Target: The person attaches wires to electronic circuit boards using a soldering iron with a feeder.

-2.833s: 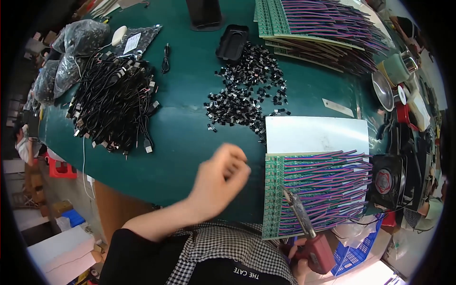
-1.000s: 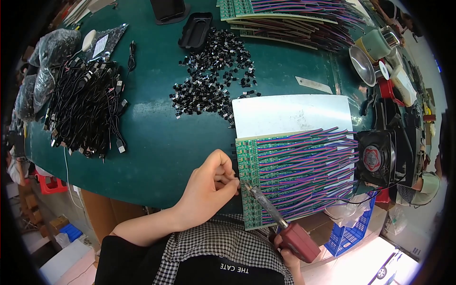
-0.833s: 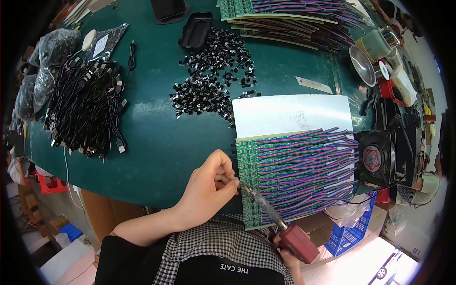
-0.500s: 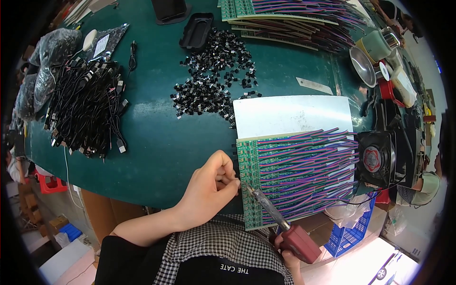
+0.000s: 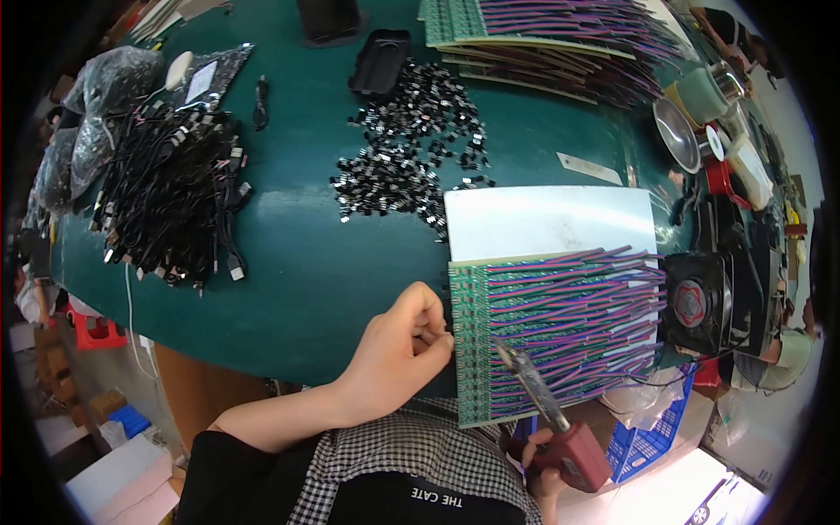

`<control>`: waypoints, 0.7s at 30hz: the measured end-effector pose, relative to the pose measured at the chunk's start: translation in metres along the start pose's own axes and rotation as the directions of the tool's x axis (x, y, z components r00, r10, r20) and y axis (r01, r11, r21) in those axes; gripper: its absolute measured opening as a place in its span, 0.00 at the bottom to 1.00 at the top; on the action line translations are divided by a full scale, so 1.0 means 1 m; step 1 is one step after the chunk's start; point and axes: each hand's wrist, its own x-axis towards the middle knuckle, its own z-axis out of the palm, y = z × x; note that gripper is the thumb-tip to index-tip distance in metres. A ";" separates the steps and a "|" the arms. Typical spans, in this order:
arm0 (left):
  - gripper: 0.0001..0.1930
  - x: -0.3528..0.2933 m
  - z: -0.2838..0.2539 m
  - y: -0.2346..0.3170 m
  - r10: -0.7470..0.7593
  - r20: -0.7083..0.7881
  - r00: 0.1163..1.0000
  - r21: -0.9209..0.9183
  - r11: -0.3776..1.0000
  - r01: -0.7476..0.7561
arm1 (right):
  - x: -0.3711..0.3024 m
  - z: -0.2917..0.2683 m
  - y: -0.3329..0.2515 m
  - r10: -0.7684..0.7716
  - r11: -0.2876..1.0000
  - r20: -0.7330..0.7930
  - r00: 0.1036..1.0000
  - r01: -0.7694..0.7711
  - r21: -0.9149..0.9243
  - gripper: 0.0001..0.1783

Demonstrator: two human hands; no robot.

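Observation:
A panel of green circuit boards (image 5: 472, 350) lies in front of me, with rows of purple, red and dark wires (image 5: 569, 324) running to its right. At the panel's left edge, my left hand (image 5: 394, 359) is closed in a pinch; whatever is between its fingertips is too small or hidden to name. My right hand (image 5: 541, 468), partly hidden, grips the dark red handle of a soldering iron (image 5: 573, 455). The iron's tip points up and left, over the wires just right of the boards. Beneath the panel's far part shows a white sheet (image 5: 551, 214).
Small black connectors (image 5: 394, 179) are heaped beyond my left hand, beside a black tray (image 5: 379, 66). Black USB cables (image 5: 166, 192) pile up at left. More wired boards (image 5: 542, 39) are stacked at the back. A fan (image 5: 696, 302) stands right, a metal bowl (image 5: 676, 136) behind it.
The soldering iron's tip has moved right, from near the boards' left edge to over the wires. My left hand keeps its pinch at the edge. The whole view has shifted slightly.

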 end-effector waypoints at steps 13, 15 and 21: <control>0.14 0.033 -0.090 0.018 0.434 -0.292 0.853 0.772 0.633 -0.058 | 0.001 -0.014 0.018 -0.125 0.978 -0.132 0.983 0.099 -0.185 0.45; 0.13 0.041 -0.102 0.020 0.477 -0.250 0.843 0.814 0.575 -0.083 | 0.003 -0.006 0.013 -0.125 0.978 -0.137 0.983 0.099 -0.185 0.45; 0.07 0.050 -0.109 0.025 0.449 -0.060 0.891 0.854 0.486 -0.187 | 0.004 -0.003 0.016 -0.142 0.983 -0.149 0.979 0.121 -0.141 0.45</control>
